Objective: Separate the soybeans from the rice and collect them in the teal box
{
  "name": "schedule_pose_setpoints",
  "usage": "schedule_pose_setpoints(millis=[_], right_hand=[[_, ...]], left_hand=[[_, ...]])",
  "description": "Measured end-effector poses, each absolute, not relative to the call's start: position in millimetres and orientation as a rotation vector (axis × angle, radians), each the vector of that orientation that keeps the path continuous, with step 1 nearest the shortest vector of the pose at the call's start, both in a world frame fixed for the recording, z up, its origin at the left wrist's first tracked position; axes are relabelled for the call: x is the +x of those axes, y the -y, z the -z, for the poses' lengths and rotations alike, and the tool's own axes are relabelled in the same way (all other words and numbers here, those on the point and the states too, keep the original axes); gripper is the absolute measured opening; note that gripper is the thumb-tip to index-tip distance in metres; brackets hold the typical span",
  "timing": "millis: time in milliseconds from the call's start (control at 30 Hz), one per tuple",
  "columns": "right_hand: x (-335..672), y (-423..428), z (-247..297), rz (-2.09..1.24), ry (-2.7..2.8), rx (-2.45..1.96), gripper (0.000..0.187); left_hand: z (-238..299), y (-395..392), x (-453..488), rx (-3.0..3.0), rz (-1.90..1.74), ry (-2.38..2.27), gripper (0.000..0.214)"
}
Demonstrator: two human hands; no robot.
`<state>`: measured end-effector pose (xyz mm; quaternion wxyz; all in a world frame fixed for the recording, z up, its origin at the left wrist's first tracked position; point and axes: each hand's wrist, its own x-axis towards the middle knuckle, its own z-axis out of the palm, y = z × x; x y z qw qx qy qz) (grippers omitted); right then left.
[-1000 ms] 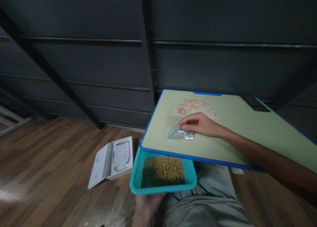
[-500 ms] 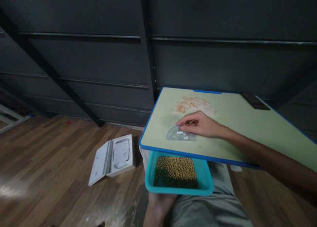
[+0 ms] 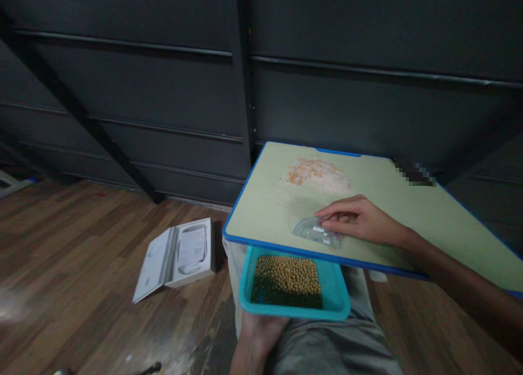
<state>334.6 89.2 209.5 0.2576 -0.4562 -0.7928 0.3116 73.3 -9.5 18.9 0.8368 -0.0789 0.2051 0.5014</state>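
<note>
A clear plastic protractor [image 3: 307,231] is pinched between the thumb and fingers of my right hand [image 3: 362,219], low over the pale green tabletop [image 3: 255,206] near its front edge. Beyond that hand lies a spread pile of yellow-orange split grains [image 3: 300,171] mixed with white grains [image 3: 330,181]. Under the table's front edge, my left hand [image 3: 263,330] supports a turquoise tray [image 3: 335,293] from below; its fingers are mostly hidden beneath it. Round yellowish beans [image 3: 294,271] fill much of the tray, with darker green ones [image 3: 281,298] toward me.
A blue rim borders the tabletop. At its far right lies a dark, pixelated object [image 3: 414,173]. An open white box [image 3: 192,252] sits on the wooden floor [image 3: 81,244] to the left. Behind the table rises a dark panelled wall [image 3: 368,108].
My right hand has moved the protractor to the right and closer to the table's front edge, tilting it slightly. My left hand still supports the tray. The view has shifted a little.
</note>
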Motion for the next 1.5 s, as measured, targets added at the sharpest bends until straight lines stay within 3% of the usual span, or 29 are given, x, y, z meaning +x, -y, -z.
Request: schedule_pose_setpoints(millis=[433, 833, 1500], right_hand=[[309, -94, -216, -0.659, 2.086, -1.191, 0.025], [219, -139, -198, -0.423, 2.303, -1.001, 0.024], [323, -191, -203, -0.202, 2.14, -1.392, 0.027]], left_hand=[[-5, 11, 76, -0.19, -1.064, -0.442, 0.039], [-11, 6, 56, -0.094, -1.133, -0.368, 0.037], [-1, 2, 40, -0.066, -1.182, -0.293, 0.036]])
